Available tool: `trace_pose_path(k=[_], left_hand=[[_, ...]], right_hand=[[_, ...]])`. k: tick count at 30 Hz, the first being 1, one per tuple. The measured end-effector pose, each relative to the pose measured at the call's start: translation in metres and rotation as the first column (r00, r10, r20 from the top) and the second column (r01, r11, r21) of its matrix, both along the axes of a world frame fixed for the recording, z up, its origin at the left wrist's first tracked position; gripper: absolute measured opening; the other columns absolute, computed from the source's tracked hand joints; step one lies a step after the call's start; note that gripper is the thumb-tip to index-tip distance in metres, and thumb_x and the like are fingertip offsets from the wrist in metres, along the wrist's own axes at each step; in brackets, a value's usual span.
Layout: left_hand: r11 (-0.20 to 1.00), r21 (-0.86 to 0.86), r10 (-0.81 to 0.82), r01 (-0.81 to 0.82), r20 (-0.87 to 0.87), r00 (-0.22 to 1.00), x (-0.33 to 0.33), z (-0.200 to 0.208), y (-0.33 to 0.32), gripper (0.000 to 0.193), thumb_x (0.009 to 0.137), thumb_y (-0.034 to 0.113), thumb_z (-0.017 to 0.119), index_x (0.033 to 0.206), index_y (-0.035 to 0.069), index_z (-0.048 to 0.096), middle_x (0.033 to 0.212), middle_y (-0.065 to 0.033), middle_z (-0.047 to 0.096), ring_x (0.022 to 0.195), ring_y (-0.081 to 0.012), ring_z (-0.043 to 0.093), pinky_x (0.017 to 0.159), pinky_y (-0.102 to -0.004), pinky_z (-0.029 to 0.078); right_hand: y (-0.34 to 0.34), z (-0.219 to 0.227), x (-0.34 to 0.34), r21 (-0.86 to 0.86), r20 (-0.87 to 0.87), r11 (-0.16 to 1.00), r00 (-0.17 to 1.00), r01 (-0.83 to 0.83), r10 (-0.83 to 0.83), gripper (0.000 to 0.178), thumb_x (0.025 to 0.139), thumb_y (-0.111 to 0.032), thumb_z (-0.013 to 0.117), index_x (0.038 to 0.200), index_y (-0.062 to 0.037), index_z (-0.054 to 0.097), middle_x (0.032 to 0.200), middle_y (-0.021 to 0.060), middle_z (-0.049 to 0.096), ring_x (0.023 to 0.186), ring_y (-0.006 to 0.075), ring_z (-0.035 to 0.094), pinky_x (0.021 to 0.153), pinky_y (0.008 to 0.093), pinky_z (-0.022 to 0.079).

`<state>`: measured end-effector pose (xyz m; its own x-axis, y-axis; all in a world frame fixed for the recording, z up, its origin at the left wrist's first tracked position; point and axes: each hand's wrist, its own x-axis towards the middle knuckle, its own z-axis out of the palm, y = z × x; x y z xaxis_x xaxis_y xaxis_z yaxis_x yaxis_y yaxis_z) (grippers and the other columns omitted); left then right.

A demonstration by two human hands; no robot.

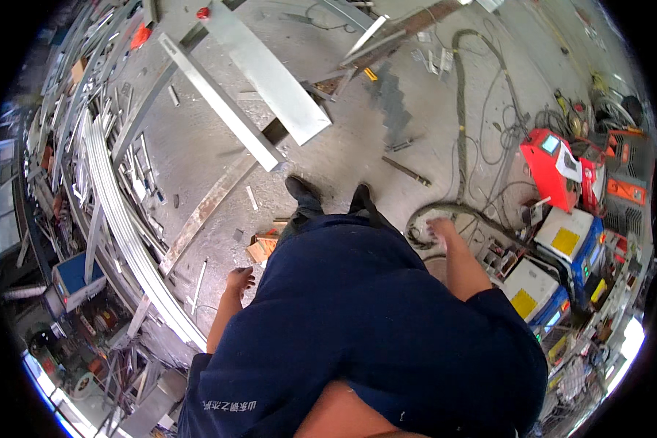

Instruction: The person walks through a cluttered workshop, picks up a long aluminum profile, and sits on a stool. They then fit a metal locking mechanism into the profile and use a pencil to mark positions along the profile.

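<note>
My left hand [241,279] hangs beside my body, with nothing in it and its fingers loosely bent and apart. An open cardboard box [261,248] lies on the floor nearest to it. On the other side, my right hand [440,231] is held out from my body, a little smeared, its fingers apart and no object seen in it. Below that hand, in the picture, are a thick coiled cable [416,219] and the floor. Ahead of my shoes, a long square metal tube [223,102] and a wide flat metal plate [270,77] lie across supporting beams.
Long pale metal bars [117,190] and scattered offcuts line the left side. A rusty beam [208,212] crosses the floor there. To the right stand a red machine [551,168], white-and-blue machines [564,232] and tangled cables. A dark rod [406,171] lies ahead of my feet.
</note>
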<state>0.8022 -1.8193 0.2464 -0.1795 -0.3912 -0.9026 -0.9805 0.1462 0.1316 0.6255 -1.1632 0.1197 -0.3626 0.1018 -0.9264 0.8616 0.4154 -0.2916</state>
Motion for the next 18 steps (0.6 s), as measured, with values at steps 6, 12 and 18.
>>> trace_pose_path(k=[6, 12, 18], left_hand=[[0.993, 0.016, -0.114, 0.115, -0.035, 0.993, -0.013, 0.012, 0.004, 0.036, 0.090, 0.030, 0.065, 0.112, 0.001, 0.063, 0.084, -0.0100, 0.068, 0.065, -0.0194, 0.064, 0.059, -0.0333, 0.047], [1.000, -0.027, 0.000, -0.006, -0.228, 0.974, -0.045, -0.007, -0.032, 0.036, 0.091, 0.027, 0.066, 0.109, -0.003, 0.064, 0.082, -0.0115, 0.068, 0.065, -0.0189, 0.064, 0.059, -0.0315, 0.050], [0.995, -0.006, -0.100, 0.104, -0.335, 0.937, -0.091, 0.005, -0.018, 0.037, 0.091, 0.027, 0.067, 0.109, -0.005, 0.064, 0.084, -0.0121, 0.068, 0.068, -0.0189, 0.063, 0.064, -0.0319, 0.052]], right_hand=[[-0.028, 0.035, -0.049, -0.069, -0.229, 0.986, 0.959, 0.153, -0.165, 0.033, 0.089, -0.030, 0.067, 0.102, 0.0001, 0.064, 0.087, 0.0101, 0.067, 0.072, 0.0207, 0.062, 0.063, 0.0345, 0.051], [-0.054, 0.047, -0.041, -0.097, -0.217, 0.993, 0.972, 0.068, -0.088, 0.034, 0.091, -0.028, 0.066, 0.107, 0.0019, 0.064, 0.091, 0.0111, 0.067, 0.073, 0.0205, 0.063, 0.064, 0.0334, 0.052], [0.011, -0.045, 0.036, -0.084, -0.202, 0.986, 0.971, -0.144, 0.125, 0.037, 0.089, -0.031, 0.066, 0.110, -0.0007, 0.063, 0.092, 0.0107, 0.065, 0.075, 0.0214, 0.060, 0.068, 0.0378, 0.051]])
